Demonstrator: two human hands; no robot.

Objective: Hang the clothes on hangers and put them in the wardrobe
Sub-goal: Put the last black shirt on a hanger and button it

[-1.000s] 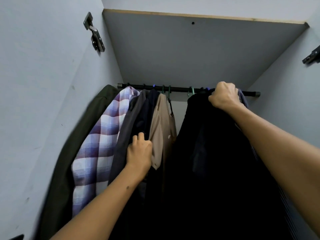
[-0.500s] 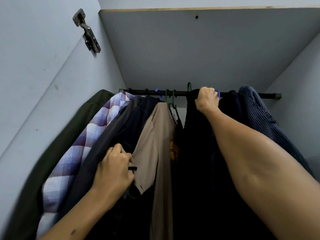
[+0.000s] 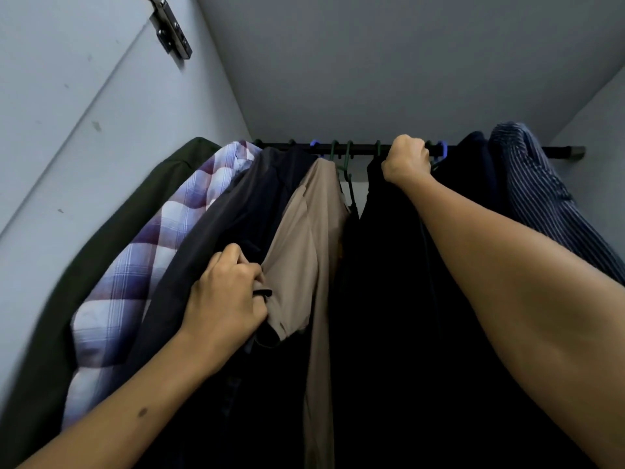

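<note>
Looking up into the wardrobe, the black rail is seen running across the back, close under the top panel, with a short bare stretch only at its far right end before the side wall.

The right hand is fisted up at the rail, its grip closed around the top of a black garment where the hanger would be; the hook itself is hidden by the fingers, so whether it's already on the rail can't be told. Green hanger hooks sit just left of it, a blue hook just right.

The left hand is lower down, its grip bunched on the edge of the beige garment and the dark jacket beside it. A narrow gap of pale back wall shows between the beige piece and the black one.

The left side is packed: a plaid shirt and an olive coat are pressed against the left wall, below the door hinge. A striped garment hangs at the right, near the right wall.
</note>
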